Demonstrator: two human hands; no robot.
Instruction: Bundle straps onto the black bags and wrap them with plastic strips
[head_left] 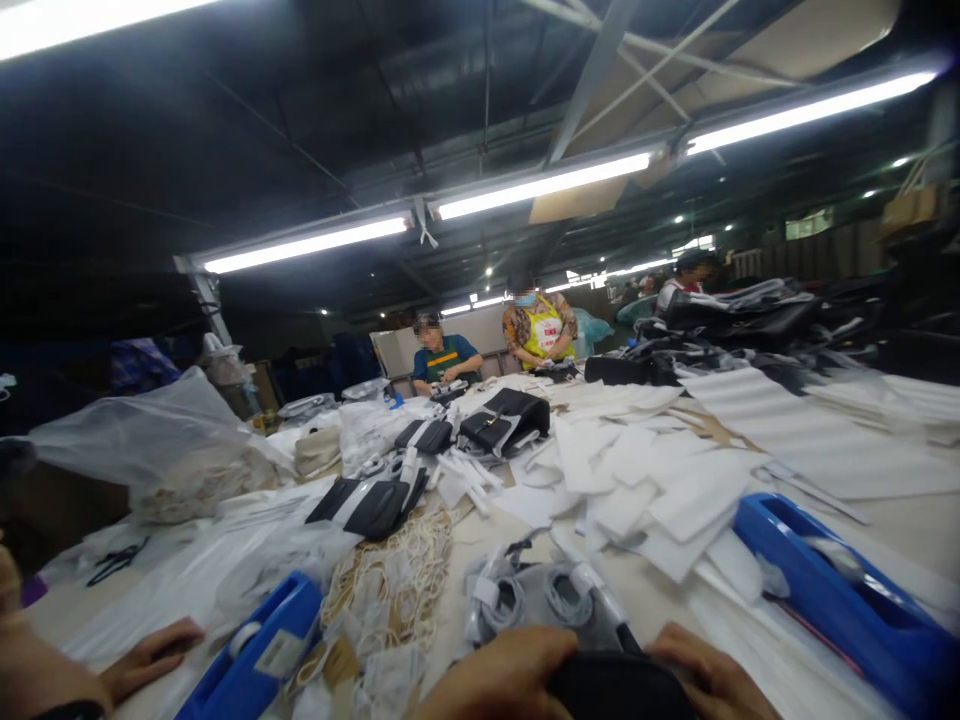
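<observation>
My left hand (499,675) and my right hand (709,675) both grip a black padded object (622,690) at the bottom edge of the view. It looks like a bag, but its shape is mostly cut off by the frame. Just beyond it lies a grey and white bag part with straps (536,600), close to my hands. Nearby is a blue tape dispenser (832,590) on the right, and a tangle of pale cord (390,570) lies to the left.
A co-worker's hand (150,655) rests at lower left beside a second blue tape dispenser (255,650). White foam sheets (660,500), black bags (506,420) and a plastic sack (150,450) cover the table. Co-workers (442,360) stand across it.
</observation>
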